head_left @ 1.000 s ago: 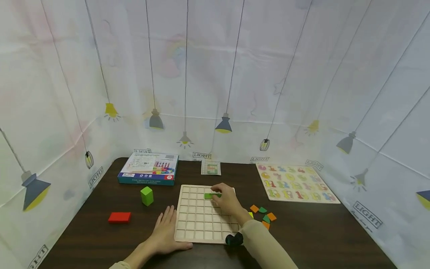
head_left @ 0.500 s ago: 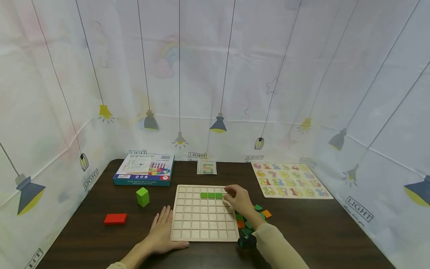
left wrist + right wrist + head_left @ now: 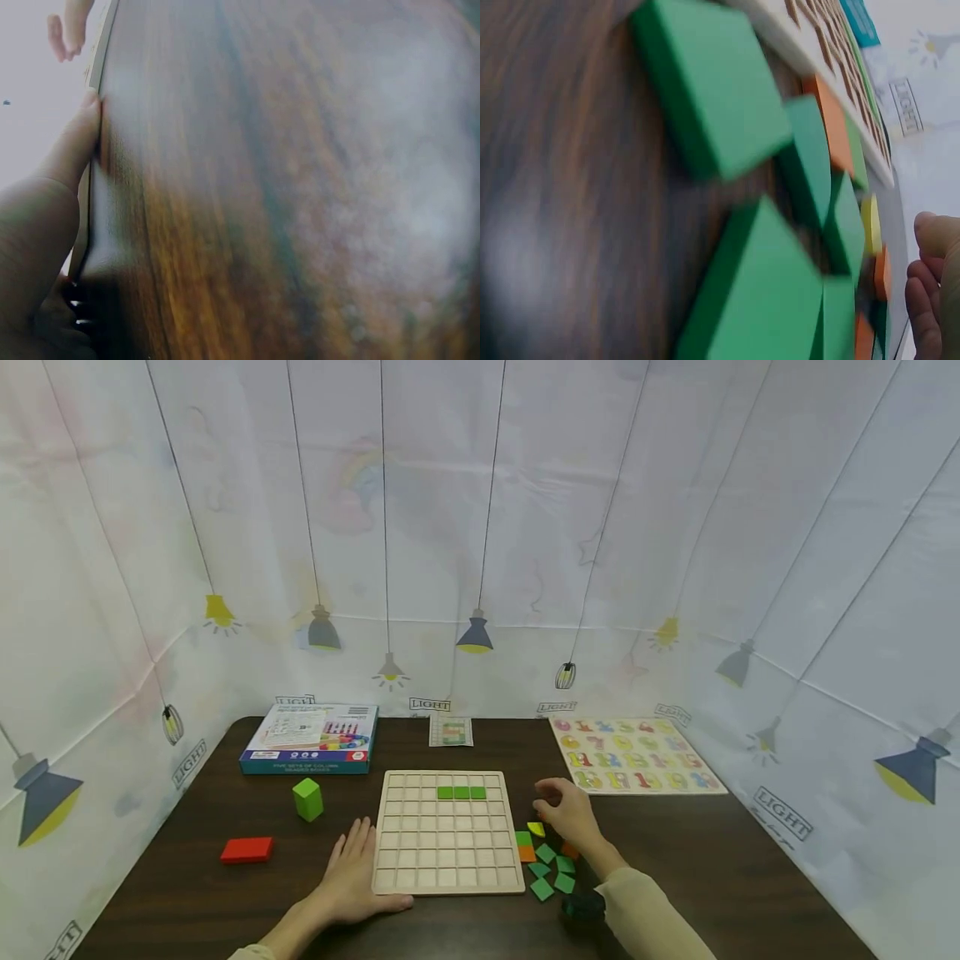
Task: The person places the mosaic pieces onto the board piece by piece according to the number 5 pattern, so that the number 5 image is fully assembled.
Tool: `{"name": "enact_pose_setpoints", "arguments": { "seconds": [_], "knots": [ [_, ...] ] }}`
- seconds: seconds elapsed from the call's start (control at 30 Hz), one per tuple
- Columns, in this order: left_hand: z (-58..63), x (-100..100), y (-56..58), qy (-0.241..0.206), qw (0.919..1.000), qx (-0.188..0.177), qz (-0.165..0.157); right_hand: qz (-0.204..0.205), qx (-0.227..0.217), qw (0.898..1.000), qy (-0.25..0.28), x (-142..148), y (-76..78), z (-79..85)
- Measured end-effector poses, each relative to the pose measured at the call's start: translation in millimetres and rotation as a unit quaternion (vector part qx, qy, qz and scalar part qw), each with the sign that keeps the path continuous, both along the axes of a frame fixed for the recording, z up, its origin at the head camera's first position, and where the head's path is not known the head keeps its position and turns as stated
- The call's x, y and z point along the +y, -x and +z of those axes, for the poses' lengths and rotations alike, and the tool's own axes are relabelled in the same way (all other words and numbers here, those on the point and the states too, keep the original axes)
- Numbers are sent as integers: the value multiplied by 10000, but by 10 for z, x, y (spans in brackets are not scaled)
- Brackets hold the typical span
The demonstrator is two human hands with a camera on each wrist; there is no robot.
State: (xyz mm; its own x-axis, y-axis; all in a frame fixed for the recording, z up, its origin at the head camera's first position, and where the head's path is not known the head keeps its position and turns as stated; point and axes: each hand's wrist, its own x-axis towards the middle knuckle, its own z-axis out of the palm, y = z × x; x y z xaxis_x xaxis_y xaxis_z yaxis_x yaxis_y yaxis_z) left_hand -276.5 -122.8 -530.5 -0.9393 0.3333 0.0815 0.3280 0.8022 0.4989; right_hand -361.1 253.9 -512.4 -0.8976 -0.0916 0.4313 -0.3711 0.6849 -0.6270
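A pale wooden grid board (image 3: 416,860) lies on the dark table, with three green square tiles (image 3: 462,792) side by side in its second row from the far edge. My left hand (image 3: 348,877) rests flat at the board's left edge, its thumb along the near-left corner. To the right of the board, my right hand (image 3: 573,818) hovers over the far end of a loose pile of tiles, fingers loosely bent and nothing visible between them. Green tiles (image 3: 720,90), an orange tile (image 3: 830,124) and a yellow quarter-round piece (image 3: 536,828) make up part of that pile.
A light green block (image 3: 307,799) and a flat red block (image 3: 247,850) stand left of the board. Behind are a blue-edged box (image 3: 307,760), a small printed card (image 3: 451,732) and a number puzzle board (image 3: 637,756). A patterned curtain (image 3: 450,527) encloses the table.
My right hand has left the green tiles on the board and moved right to the loose pile. The three green tiles now show fully. My left hand stays at the board's edge.
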Motion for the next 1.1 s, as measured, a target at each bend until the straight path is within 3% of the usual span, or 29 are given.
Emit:
{"name": "enact_pose_setpoints", "arguments": {
  "seconds": [0.23, 0.4, 0.7, 0.9, 1.1],
  "knots": [
    [4, -17, -6, -132, 9999, 88, -51, -373, 0, 9993, -35, 210, -56, -11],
    [-22, -16, 12, 5, 10000, -3, -22, -530, -136, 9985, -101, 283, -115, -12],
    [-106, -21, 40, -15, 9999, 122, 35, -479, -847, 9952, -90, 321, -145, 17],
    [-56, -16, 26, 5, 10000, 11, 3, -346, -952, 9948, -54, 334, -145, 25],
    [45, 2, -13, -4, 9999, -99, -55, -492, -835, 9951, -195, 321, -122, -4]
  ]
}}
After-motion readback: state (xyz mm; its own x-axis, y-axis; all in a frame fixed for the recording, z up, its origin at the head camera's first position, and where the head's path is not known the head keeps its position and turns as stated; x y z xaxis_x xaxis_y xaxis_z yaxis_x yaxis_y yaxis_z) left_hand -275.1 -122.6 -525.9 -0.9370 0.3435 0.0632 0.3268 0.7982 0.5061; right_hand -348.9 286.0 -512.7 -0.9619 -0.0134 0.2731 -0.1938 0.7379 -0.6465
